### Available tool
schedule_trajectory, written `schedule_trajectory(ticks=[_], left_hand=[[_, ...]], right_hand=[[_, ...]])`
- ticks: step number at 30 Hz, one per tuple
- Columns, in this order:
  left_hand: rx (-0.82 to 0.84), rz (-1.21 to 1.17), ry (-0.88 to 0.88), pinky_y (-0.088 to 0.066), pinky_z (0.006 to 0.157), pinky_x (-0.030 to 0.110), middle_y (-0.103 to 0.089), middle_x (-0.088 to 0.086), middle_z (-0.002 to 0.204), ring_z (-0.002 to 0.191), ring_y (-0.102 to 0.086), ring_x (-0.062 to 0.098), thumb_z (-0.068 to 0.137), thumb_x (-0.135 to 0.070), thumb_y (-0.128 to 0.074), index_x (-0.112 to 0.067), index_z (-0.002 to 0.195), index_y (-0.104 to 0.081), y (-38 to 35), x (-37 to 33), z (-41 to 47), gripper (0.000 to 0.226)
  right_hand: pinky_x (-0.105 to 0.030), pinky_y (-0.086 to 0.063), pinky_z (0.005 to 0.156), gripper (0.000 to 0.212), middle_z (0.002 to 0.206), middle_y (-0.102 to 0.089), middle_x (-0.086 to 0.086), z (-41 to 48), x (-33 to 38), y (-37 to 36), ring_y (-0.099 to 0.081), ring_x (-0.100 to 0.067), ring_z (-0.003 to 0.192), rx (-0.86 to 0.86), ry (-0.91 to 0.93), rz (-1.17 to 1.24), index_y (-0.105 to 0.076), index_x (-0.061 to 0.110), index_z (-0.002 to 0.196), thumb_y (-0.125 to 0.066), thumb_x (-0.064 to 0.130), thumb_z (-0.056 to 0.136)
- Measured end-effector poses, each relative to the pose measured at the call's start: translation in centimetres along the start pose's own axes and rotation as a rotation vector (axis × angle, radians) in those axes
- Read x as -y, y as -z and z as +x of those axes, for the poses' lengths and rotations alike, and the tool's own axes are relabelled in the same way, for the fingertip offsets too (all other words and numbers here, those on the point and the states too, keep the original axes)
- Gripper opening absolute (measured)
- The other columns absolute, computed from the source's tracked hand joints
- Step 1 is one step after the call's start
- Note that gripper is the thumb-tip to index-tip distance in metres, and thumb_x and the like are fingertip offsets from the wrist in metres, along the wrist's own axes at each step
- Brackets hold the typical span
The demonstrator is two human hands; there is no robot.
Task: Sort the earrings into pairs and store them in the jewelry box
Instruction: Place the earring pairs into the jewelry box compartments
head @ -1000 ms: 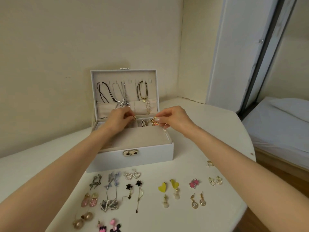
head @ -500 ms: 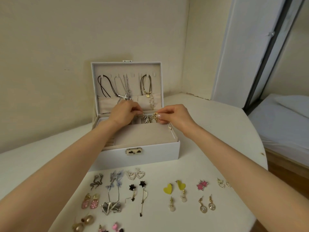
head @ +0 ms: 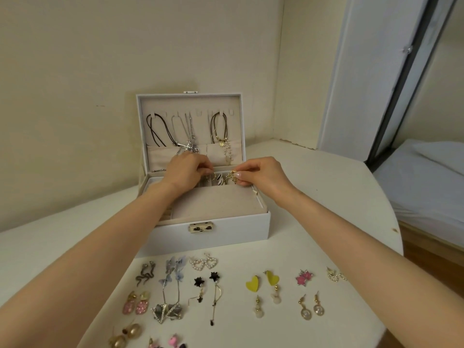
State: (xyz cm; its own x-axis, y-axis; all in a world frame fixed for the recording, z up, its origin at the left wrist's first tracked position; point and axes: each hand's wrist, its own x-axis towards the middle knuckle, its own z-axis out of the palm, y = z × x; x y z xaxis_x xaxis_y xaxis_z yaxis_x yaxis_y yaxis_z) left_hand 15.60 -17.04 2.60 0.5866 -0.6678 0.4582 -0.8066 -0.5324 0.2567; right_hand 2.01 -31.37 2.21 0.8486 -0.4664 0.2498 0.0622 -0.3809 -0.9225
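Gold earring (head: 231, 177): pinched between the thumb and fingertips of the right hand (head: 261, 175), over the back compartment of the open box (head: 213, 237). Contact with the lining cannot be determined.

Just left of the pinch: a black-and-white earring (head: 220, 180) sits in the same compartment.

Further left: the left hand (head: 187, 172), fingers curled and tips drawn together at a thin hoop (head: 211, 176). Whether they actually hold it cannot be determined.

Toward the person from the pinch: a beige pad (head: 216, 204) covers the front of the box, and a latch (head: 201, 227) sits on the front wall.

Behind the pinch: the lid (head: 189, 101) stands upright, with necklaces (head: 190, 136) hung inside it.

The box stands on a white table (head: 313, 209).

Well nearer the person than the pinch, earrings lie on the table in pairs:
- pearl hearts (head: 204, 262), just beside the box front
- snakes (head: 144, 275)
- black flowers (head: 199, 282)
- yellow hearts (head: 252, 283)
- pink stars (head: 303, 278)

Other pairs lie nearer still, some cut off by the frame edge.

Far right of the pinch, off the table: a bed (head: 426, 177).
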Motion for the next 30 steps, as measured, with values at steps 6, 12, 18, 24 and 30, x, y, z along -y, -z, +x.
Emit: schedule_trajectory(ticks=[6,12,18,24,30], left_hand=[[-0.023,0.042,-0.063,-0.040,0.082,0.034,-0.070,0.006,0.092,0.097,-0.056,0.028,0.082,-0.023,-0.067,-0.018,0.089,-0.071,0.1,-0.4,-0.1,0.010],[0.006,0.126,-0.052,-0.035,0.085,0.033,-0.066,0.005,0.098,0.106,-0.050,0.026,0.081,-0.023,-0.067,-0.021,0.091,-0.070,0.1,-0.2,-0.2,0.011],[-0.043,0.084,0.009,-0.036,0.083,0.035,-0.068,0.002,0.100,0.107,-0.051,0.026,0.084,-0.025,-0.064,-0.019,0.097,-0.067,-0.2,0.2,-0.2,0.015],[-0.239,0.068,0.079,-0.038,0.079,0.038,-0.068,0.006,0.097,0.101,-0.053,0.030,0.088,-0.014,-0.053,-0.014,0.093,-0.066,0.3,0.7,-0.3,0.015],[-0.262,0.064,0.084,-0.039,0.081,0.040,-0.067,0.009,0.101,0.101,-0.051,0.031,0.091,-0.019,-0.053,-0.010,0.098,-0.064,0.3,0.8,-0.3,0.016]], right_hand=[[-0.024,-0.056,0.063,0.017,0.066,-0.063,-0.003,0.5,1.1,-0.5,-0.060,-0.013,0.058,-0.004,0.034,-0.090,-0.071,0.002,0.096,-0.071,0.003,0.079],[-0.016,-0.048,0.071,0.020,0.081,-0.065,-0.001,1.3,1.3,-1.4,-0.054,0.002,0.064,0.005,0.105,-0.227,-0.074,0.007,0.097,-0.074,0.008,0.077],[-0.011,-0.043,0.069,0.019,0.093,-0.072,-0.008,2.4,1.7,-2.8,-0.059,-0.007,0.079,0.051,0.156,-0.329,-0.074,0.005,0.094,-0.074,0.006,0.075],[-0.018,-0.042,0.070,0.016,0.091,-0.072,-0.009,3.1,1.9,-4.4,-0.058,-0.009,0.079,0.135,0.205,-0.520,-0.075,0.008,0.091,-0.074,0.006,0.075],[-0.030,-0.050,0.087,0.018,0.095,-0.072,-0.009,3.2,2.2,-5.0,-0.064,-0.019,0.093,0.168,0.195,-0.592,-0.075,0.008,0.092,-0.075,0.005,0.074]])
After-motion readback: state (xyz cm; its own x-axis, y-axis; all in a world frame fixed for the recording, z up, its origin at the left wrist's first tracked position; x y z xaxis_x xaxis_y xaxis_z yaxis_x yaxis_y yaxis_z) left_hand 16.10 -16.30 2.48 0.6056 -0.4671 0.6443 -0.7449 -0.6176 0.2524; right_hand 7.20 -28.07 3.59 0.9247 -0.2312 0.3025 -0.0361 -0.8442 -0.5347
